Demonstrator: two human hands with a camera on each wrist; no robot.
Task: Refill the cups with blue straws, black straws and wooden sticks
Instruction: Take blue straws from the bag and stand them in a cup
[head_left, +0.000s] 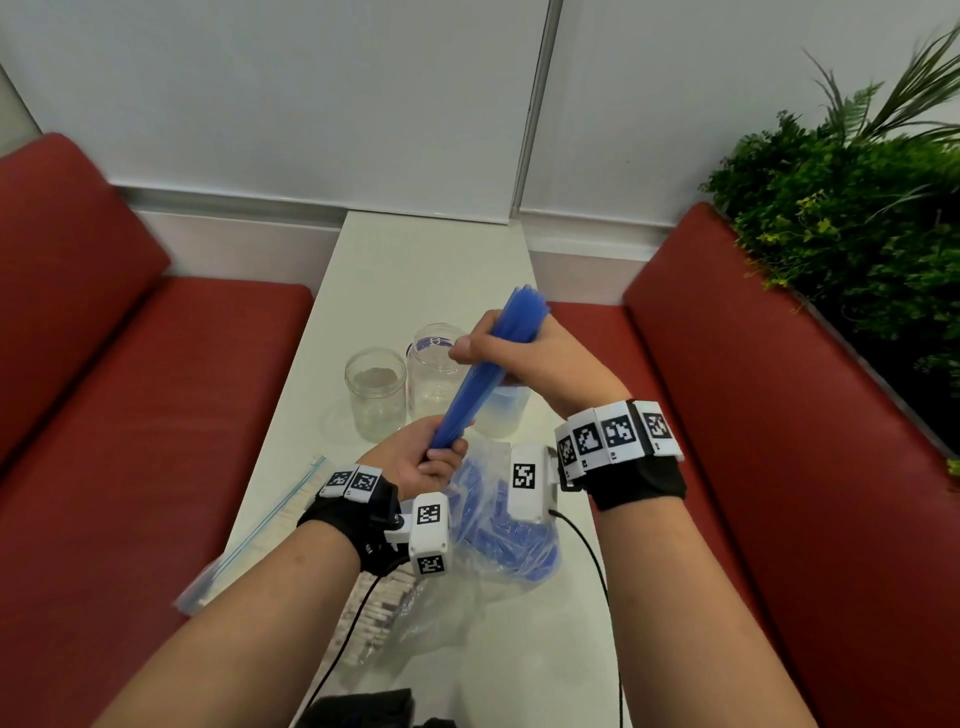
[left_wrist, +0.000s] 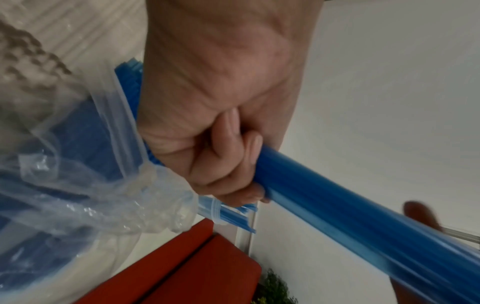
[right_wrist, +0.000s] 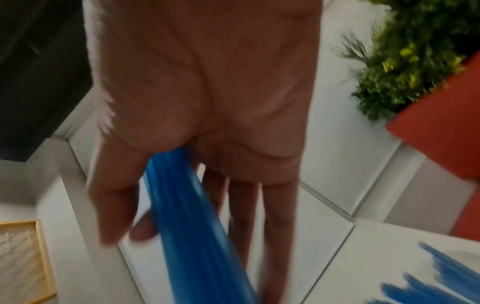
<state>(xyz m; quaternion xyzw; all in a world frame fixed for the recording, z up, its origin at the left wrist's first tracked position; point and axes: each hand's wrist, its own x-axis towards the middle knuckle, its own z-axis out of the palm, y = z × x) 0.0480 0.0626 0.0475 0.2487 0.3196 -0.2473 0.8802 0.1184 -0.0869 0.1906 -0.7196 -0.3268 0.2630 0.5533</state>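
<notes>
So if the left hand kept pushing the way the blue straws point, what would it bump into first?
Probably the right hand, which already grips the upper part of the same bundle of blue straws that the left hand holds lower down.

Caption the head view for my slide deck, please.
Both hands, left hand and right hand, grip a bundle of blue straws above empty cups.

Bundle of blue straws (head_left: 483, 374) held tilted above table, lower end toward the bag. Three clear cups (head_left: 375, 392) upright behind it; wooden sticks (head_left: 379, 608) bagged near edge.
</notes>
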